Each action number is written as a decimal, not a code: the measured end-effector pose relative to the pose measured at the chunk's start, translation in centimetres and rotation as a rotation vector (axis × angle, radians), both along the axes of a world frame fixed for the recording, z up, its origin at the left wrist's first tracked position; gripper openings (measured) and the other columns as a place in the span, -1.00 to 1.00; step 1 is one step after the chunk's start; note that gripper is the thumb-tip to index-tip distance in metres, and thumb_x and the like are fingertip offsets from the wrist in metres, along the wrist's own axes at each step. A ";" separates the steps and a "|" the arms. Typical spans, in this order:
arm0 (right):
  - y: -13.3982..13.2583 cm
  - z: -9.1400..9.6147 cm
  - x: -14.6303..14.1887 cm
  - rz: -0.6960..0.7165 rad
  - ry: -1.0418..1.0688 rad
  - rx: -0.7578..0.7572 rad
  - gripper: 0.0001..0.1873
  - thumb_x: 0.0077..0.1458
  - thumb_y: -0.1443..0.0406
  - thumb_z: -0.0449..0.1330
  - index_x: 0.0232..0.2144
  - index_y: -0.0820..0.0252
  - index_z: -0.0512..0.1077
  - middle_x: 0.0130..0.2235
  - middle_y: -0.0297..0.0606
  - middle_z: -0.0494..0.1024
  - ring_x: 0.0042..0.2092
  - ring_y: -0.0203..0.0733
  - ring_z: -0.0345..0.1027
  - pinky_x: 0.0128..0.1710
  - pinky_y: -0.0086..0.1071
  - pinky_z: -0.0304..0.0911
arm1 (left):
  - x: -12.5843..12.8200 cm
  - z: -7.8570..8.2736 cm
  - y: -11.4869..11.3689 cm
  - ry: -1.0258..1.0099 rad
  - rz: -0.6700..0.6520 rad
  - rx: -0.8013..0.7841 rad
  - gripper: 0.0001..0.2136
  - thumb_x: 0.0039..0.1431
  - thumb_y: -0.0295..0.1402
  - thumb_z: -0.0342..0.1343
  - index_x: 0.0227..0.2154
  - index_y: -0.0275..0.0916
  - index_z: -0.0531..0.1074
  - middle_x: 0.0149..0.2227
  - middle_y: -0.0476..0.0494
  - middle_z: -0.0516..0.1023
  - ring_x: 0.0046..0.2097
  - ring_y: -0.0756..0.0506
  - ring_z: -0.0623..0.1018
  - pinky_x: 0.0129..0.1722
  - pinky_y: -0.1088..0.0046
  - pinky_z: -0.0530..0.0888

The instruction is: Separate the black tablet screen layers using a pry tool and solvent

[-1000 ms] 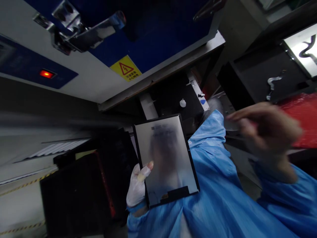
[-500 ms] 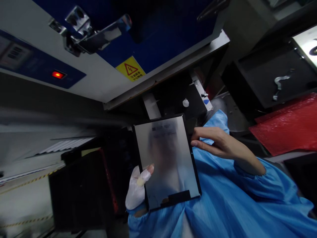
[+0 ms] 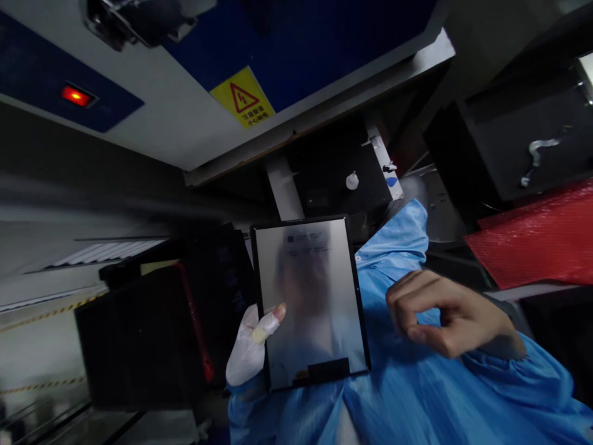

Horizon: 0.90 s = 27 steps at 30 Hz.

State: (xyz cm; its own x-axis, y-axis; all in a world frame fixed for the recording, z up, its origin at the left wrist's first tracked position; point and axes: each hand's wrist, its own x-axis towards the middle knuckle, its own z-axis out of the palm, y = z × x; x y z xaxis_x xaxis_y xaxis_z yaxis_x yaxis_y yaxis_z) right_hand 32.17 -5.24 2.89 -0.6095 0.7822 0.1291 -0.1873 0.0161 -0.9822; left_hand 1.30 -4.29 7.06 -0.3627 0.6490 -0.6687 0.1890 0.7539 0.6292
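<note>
My left hand (image 3: pixel 250 349), in a white glove with the thumb tip bare, grips a flat tablet-sized display panel (image 3: pixel 309 296) by its left edge, thumb pressed on the glossy face. The panel stands upright over my blue-sleeved lap. My bare right hand (image 3: pixel 447 318) hovers just right of the panel, apart from it, fingers curled with thumb and forefinger nearly meeting; I cannot make out anything in them.
A white and blue machine housing with a yellow warning sticker (image 3: pixel 241 99) and a lit red lamp (image 3: pixel 76 96) hangs overhead. Dark trays (image 3: pixel 139 334) stand to the left. Red bubble wrap (image 3: pixel 537 241) lies at right beside a black box (image 3: pixel 509 148).
My right hand came in from the upper right, touched the panel's upper right edge half a second ago, then dropped lower and right, away from it, curling its fingers. The left hand kept its grip.
</note>
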 end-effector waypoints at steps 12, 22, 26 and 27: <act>-2.5 1.7 -1.7 0.035 0.253 0.003 -0.59 0.53 0.31 0.23 -0.42 0.03 0.27 -0.43 -0.32 0.70 -0.43 -0.26 0.62 -0.37 -0.39 0.38 | 0.0 0.2 -0.2 -0.001 0.004 0.009 -0.66 -0.08 -0.05 0.54 -0.54 -0.16 0.56 -0.52 -0.09 0.50 -0.45 -0.09 0.48 -0.44 0.40 0.44; -2.9 2.6 -2.6 -0.522 -0.018 0.150 -0.68 0.50 0.28 0.22 -0.40 0.01 0.45 -0.17 -0.20 0.82 -0.17 0.03 0.78 -0.10 -0.14 0.73 | 0.1 0.5 -0.3 -0.025 0.028 -0.015 -0.62 -0.13 0.00 0.56 -0.51 -0.15 0.57 -0.51 -0.06 0.55 -0.45 -0.10 0.53 -0.43 0.38 0.47; -1.6 1.9 -2.4 -0.594 -0.651 0.449 -0.83 0.49 0.42 0.22 -0.17 0.05 0.50 0.25 -0.03 0.71 0.10 0.10 0.73 0.05 -0.07 0.64 | -0.2 0.3 -0.6 -0.022 0.041 -0.040 -0.63 -0.13 0.00 0.54 -0.48 -0.20 0.63 -0.49 -0.05 0.58 -0.43 -0.08 0.54 -0.39 0.40 0.47; -1.5 1.6 -2.6 -0.592 -0.745 0.502 -0.85 0.53 0.41 0.20 -0.14 0.07 0.49 0.19 -0.02 0.73 0.02 0.03 0.73 -0.04 -0.14 0.60 | -0.3 0.3 -0.6 -0.023 0.044 -0.047 -0.62 -0.13 0.00 0.54 -0.47 -0.20 0.64 -0.48 -0.06 0.60 -0.41 -0.09 0.55 -0.37 0.40 0.48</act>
